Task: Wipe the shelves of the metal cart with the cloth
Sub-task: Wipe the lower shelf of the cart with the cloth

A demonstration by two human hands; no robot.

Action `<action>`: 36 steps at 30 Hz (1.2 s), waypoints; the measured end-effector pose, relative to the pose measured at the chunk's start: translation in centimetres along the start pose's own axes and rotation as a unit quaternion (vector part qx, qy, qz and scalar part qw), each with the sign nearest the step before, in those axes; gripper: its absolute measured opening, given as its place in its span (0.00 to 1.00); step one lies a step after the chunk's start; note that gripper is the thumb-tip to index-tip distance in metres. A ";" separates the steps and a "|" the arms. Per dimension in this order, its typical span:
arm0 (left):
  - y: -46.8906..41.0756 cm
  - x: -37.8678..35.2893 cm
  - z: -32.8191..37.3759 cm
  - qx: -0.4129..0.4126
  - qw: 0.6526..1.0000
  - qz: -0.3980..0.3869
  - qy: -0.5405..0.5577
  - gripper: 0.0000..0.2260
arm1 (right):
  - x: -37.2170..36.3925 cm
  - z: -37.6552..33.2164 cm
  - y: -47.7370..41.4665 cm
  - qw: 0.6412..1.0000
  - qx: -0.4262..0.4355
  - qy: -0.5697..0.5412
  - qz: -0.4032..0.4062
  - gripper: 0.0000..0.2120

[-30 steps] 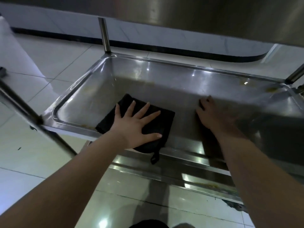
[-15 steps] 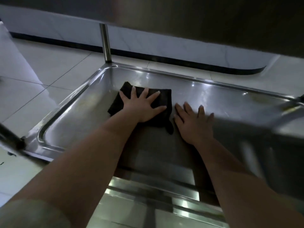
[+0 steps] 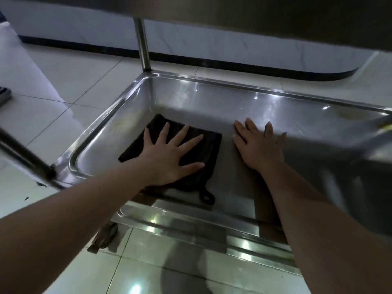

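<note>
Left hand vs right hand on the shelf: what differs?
The left hand presses on the black cloth; the right hand lies on bare shelf metal. The left hand sits nearer the shelf's left end, the right hand nearer its middle. Both are flat, palm down, fingers straight.

Pale, glossy floor tiles [image 3: 63,98] with thin grey joints spread out to the left of the left hand [image 3: 167,160] and on beyond it. Farther off, a pale marbled wall [image 3: 212,43] runs across. A dark skirting band [image 3: 233,64] lines its foot and curves upward far to the right of the right hand [image 3: 261,149]. Nearer than both hands, the tiles carry bright spots of reflected light [image 3: 135,289]. A white slanted surface [image 3: 19,66] stands at the far left.
</note>
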State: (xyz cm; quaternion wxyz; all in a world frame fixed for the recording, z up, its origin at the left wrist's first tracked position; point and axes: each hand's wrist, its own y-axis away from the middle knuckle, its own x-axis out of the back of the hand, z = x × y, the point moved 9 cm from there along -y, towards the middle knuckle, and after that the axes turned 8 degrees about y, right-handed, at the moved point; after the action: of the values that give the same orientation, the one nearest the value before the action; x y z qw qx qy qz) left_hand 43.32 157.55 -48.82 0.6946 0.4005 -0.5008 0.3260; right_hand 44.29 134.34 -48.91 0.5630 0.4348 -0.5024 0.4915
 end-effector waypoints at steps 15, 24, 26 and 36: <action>-12.1 3.3 -0.7 0.111 0.992 0.053 0.034 0.39 | -0.4 -0.4 0.7 1.000 0.000 0.012 0.026 0.28; -12.1 3.1 1.4 0.075 0.997 0.033 0.014 0.36 | 0.1 -0.3 0.1 1.000 -0.011 0.003 0.007 0.26; -8.7 1.7 2.6 0.044 0.999 0.025 0.007 0.37 | 0.2 -0.3 0.3 1.000 -0.009 -0.011 -0.002 0.26; 4.6 -1.8 3.8 0.025 0.999 0.011 0.018 0.38 | 1.7 0.2 2.3 0.990 0.046 -0.131 -0.004 0.23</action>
State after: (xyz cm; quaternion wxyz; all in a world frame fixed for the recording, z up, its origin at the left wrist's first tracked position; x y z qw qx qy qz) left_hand 37.23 156.25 -48.79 0.6895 0.4067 -0.4842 0.3530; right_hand 41.97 134.64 -47.17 0.4738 0.5232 -0.5464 0.4508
